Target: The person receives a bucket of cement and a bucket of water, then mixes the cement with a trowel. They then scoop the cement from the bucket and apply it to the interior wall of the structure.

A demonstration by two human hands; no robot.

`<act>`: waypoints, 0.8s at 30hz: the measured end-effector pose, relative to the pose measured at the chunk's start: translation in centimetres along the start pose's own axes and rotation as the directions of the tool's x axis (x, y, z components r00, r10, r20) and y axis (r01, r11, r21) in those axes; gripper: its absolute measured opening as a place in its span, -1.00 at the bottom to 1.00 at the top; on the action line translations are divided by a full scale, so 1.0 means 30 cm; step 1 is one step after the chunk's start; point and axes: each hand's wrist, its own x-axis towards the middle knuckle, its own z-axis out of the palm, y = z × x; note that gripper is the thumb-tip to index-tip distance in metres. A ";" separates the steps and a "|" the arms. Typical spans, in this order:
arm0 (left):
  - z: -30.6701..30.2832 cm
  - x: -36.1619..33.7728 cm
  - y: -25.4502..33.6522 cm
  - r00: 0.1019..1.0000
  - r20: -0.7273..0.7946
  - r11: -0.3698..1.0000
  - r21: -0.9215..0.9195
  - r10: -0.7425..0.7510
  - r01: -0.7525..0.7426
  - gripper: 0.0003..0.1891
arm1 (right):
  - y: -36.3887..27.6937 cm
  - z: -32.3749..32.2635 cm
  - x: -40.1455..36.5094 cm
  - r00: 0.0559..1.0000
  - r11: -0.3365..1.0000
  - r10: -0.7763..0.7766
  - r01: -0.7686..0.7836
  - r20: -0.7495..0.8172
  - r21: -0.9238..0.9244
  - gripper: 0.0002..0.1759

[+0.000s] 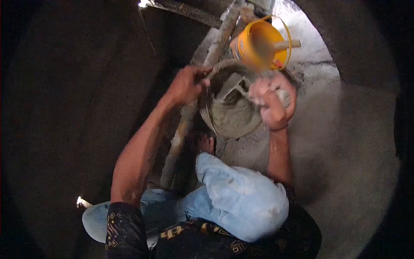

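Observation:
A round bucket [206, 113] coated in grey sits in front of my knees, with wet grey mortar [235, 120] inside it. My left hand [189, 84] is closed on the left side of its rim, thumb and fingers around the edge. My right hand [276, 100] wraps round the handle of a trowel [229, 87] above the bucket's right side. The trowel's blade, smeared grey, reaches down into the mortar, and part of it is hidden there. The end of the handle shows beside my fist.
Beyond the bucket stands a yellow pail [282, 55] with its handle raised and a light stick [294, 44] across it. A rough wooden pole [176, 149] runs along the left of the bucket. Grey flooring [327, 129] extends to the right.

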 end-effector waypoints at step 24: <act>0.014 0.017 0.037 0.999 -0.044 0.994 0.113 0.013 -0.008 -0.54 | -0.022 0.006 -0.031 0.990 0.999 -0.039 0.037 -0.134 -0.023 -0.82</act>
